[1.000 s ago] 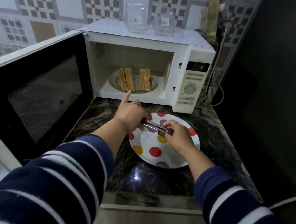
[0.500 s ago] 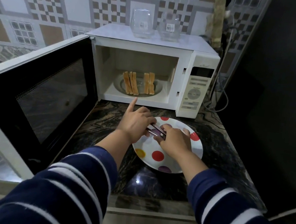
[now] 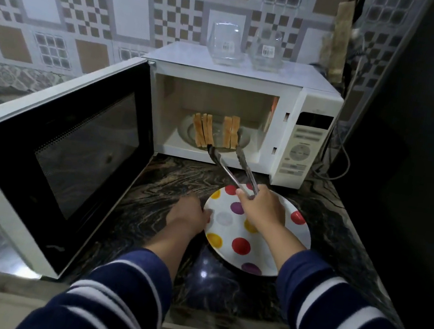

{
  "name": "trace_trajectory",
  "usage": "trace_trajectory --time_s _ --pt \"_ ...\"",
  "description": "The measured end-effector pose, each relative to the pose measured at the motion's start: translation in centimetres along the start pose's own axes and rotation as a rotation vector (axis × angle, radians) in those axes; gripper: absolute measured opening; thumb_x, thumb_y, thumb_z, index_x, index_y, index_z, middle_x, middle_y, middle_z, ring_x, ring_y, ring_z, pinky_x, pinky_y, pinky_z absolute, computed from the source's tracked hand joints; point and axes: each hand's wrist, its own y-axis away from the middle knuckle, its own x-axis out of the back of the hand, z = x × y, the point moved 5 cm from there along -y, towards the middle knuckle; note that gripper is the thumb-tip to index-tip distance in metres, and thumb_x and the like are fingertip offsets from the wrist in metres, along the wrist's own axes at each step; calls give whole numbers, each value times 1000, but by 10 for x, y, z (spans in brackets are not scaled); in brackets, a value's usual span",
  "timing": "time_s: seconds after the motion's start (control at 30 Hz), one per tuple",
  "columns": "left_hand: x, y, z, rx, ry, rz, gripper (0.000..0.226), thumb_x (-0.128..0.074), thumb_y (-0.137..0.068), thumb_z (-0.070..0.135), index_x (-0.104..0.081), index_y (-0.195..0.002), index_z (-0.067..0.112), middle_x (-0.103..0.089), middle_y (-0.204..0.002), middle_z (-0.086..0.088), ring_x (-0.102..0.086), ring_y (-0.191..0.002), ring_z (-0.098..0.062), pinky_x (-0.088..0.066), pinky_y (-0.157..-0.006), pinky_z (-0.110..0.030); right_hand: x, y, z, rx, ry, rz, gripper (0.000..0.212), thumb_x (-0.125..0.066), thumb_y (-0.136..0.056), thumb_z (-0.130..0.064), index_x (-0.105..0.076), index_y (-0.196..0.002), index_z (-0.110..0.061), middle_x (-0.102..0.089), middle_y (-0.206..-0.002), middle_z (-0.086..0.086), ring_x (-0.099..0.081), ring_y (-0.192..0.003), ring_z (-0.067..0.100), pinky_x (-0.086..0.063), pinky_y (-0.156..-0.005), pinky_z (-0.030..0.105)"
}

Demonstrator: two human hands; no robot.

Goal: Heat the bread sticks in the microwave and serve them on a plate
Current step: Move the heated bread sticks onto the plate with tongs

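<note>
Our right hand (image 3: 261, 209) grips the tongs (image 3: 233, 168) by their joined end, arm stretched forward over the dotted plate (image 3: 298, 234); the tips are spread at the open microwave (image 3: 292, 91). Our left hand (image 3: 189, 212) holds the plate's left rim, knuckles up. The bread sticks (image 3: 215, 132) lie on the turntable inside.
</note>
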Motion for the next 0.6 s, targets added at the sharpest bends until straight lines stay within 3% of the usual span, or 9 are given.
trace_trajectory --time_s 0.1,0.27,0.33,0.6 --pt "-5 -7 -3 -20 51 -22 30 -65 -83 37 -72 -101 12 -70 -103 -10 -66 -96 -25 -53 -86 -34 6 -20 -14 -26 -37 75 42 -51 -91 -48 -55 -111 -10 -64 -107 10 -57 -85 27 -42 -65 32" --pt "-11 -21 -18 -11 286 -133 18 -76 -78 31 -73 -68 15 -71 -60 -1 -67 -55 -11 -59 -60 -26 7 -58 -34 -96 -23 197 39 -54 -91 -44 -55 -110 -9 -64 -104 11 -61 -87 28 -45 -61 31" --pt "-14 -23 -22 19 390 -165 17 -78 -76 27 -73 -66 15 -69 -53 0 -62 -44 -6 -54 -47 -21 3 -71 -39 -108 -13 194 42 -57 -90 -44 -56 -111 -8 -65 -105 12 -63 -92 30 -45 -62 32" --pt "-20 -24 -29 48 606 -180 16 -81 -74 24 -70 -74 12 -70 -57 3 -65 -49 -4 -47 -44 -17 -15 -101 -44 -139 4 154 42 -57 -90 -45 -59 -112 -8 -65 -109 11 -62 -99 31 -35 -61 30"
